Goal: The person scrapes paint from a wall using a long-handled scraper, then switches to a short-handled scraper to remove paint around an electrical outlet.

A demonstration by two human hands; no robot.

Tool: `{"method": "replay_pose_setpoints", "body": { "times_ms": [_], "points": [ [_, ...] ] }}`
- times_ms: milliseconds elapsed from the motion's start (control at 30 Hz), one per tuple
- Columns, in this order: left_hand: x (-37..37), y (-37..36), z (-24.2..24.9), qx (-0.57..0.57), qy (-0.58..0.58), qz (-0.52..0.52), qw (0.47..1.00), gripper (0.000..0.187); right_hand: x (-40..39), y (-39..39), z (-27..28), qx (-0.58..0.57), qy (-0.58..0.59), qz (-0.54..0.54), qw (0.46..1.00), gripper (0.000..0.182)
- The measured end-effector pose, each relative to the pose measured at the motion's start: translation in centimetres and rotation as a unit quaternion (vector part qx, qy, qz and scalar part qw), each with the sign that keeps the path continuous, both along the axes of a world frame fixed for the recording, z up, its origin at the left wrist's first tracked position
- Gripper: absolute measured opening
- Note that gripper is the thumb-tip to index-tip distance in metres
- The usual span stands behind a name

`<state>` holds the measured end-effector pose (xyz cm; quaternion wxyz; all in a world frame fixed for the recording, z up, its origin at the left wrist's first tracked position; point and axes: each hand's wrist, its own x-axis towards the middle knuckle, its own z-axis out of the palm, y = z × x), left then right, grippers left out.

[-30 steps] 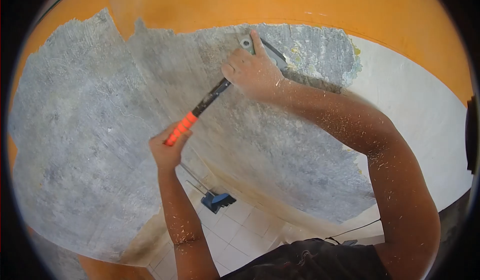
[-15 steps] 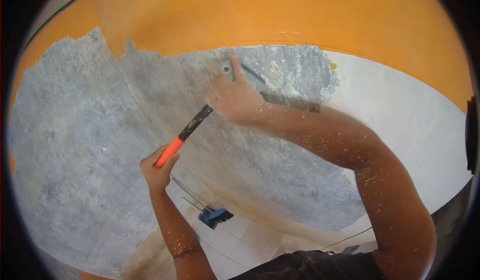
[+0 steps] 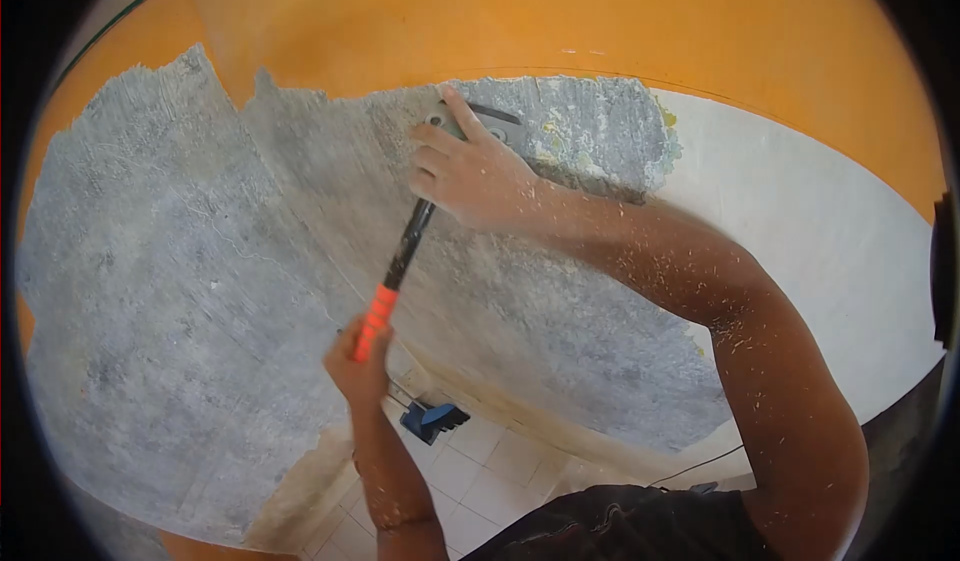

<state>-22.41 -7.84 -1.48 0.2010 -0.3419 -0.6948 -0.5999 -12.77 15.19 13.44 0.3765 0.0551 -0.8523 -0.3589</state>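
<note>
A long-handled wall scraper [image 3: 408, 249] with a black shaft and an orange grip slants across the wall [image 3: 330, 176]. My left hand [image 3: 358, 369] is wrapped round the low end of the orange grip. Near the top, my right hand [image 3: 472, 176] is closed over the shaft just below the grey metal head, its index finger stretched along the head. The scraper's dark blade edge lies against the grey, stripped surface, close under the orange paint [image 3: 560, 21]. Pale flecks cover my right forearm.
White coating [image 3: 800, 211] covers the wall on the right, bordering a ragged strip with yellow traces. Below, a blue broom and dustpan [image 3: 433, 421] stand on the white tiled floor [image 3: 478, 436] by the wall's foot. A thin dark cable runs low at the right.
The scraper has swung to a steeper angle. My left hand has moved right and down with the grip, while my right hand and the head have shifted slightly up.
</note>
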Motion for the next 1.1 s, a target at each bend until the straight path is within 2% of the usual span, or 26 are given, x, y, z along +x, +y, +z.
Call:
{"method": "replay_pose_setpoints", "body": {
  "times_ms": [67,100,167,233,267,300,333,367,400,467,533,567,633,667,700,767,800,833,900,1000,1100],
  "points": [
    [4.6,0.1,-2.5,0.076,-0.137,-0.096,0.983,0.026,2.0,-0.8,-0.7,-0.032,0.041,0.135,0.990,0.031],
    [6.9,0.7,-4.1,0.120,-0.192,-0.173,0.959,0.028,3.3,-1.4,-1.1,-0.033,0.035,0.133,0.990,0.031],
    [11.7,2.6,-6.3,0.169,-0.259,-0.298,0.903,0.033,6.5,-2.8,-1.7,-0.138,0.095,0.110,0.980,0.043],
    [16.3,4.5,-7.2,0.193,-0.304,-0.399,0.843,0.042,10.5,-4.7,-2.6,-0.274,0.108,0.092,0.951,0.046],
    [18.2,5.4,-7.2,0.212,-0.333,-0.449,0.801,0.048,11.6,-4.7,-3.7,-0.356,0.091,0.138,0.920,0.051],
    [19.7,6.1,-6.9,0.186,-0.333,-0.474,0.794,0.050,12.7,-4.5,-4.6,-0.436,0.073,0.180,0.879,0.057],
    [21.1,7.5,-6.5,0.161,-0.331,-0.496,0.786,0.052,13.9,-4.2,-4.8,-0.433,0.056,0.178,0.882,0.057],
    [22.4,8.6,-5.9,0.176,-0.337,-0.496,0.781,0.052,15.1,-4.4,-4.6,-0.586,-0.014,0.147,0.797,0.059],
    [23.7,9.8,-5.3,0.158,-0.311,-0.525,0.777,0.053,16.0,-4.3,-4.1,-0.718,-0.079,0.105,0.684,0.061],
    [26.0,11.3,-4.4,0.121,-0.287,-0.584,0.750,0.056,17.5,-4.6,-2.5,-0.714,-0.091,0.046,0.693,0.059],
    [26.3,11.8,-2.0,0.079,-0.186,-0.664,0.720,0.058,19.0,-4.3,-1.1,-0.709,-0.097,-0.012,0.699,0.057],
    [25.8,11.4,-0.7,0.028,-0.162,-0.659,0.734,0.060,20.0,-4.0,-0.6,-0.669,-0.108,-0.027,0.734,0.054],
    [24.5,12.8,0.4,0.064,0.005,-0.583,0.810,0.048,21.6,-3.7,1.4,-0.566,-0.122,-0.077,0.811,0.053],
    [23.4,13.3,1.0,0.086,0.070,-0.535,0.838,0.044,22.2,-3.7,2.4,-0.562,-0.122,-0.081,0.814,0.053],
    [22.3,13.7,1.7,0.096,0.068,-0.498,0.859,0.043,22.7,-3.7,3.1,-0.498,-0.134,-0.126,0.847,0.054],
    [19.8,15.1,3.4,0.147,0.144,-0.381,0.901,0.046,23.1,-3.6,4.5,-0.394,-0.149,-0.188,0.887,0.056],
    [18.9,15.8,4.5,0.176,0.181,-0.324,0.912,0.047,22.9,-3.4,5.1,-0.390,-0.152,-0.189,0.888,0.056],
    [18.2,16.7,5.7,0.179,0.179,-0.322,0.912,0.047,22.6,-3.1,5.7,-0.391,-0.162,-0.214,0.880,0.056],
    [17.1,18.7,8.0,0.269,0.265,-0.229,0.897,0.050,21.7,-3.1,6.8,-0.378,-0.175,-0.258,0.872,0.052],
    [16.3,20.9,11.0,0.277,0.310,-0.164,0.894,0.052,20.4,-3.5,8.1,-0.348,-0.204,-0.289,0.868,0.042],
    [15.6,22.6,12.9,0.310,0.298,-0.201,0.880,0.037,19.6,-3.5,8.6,-0.292,-0.235,-0.323,0.869,0.031]
  ]
}}
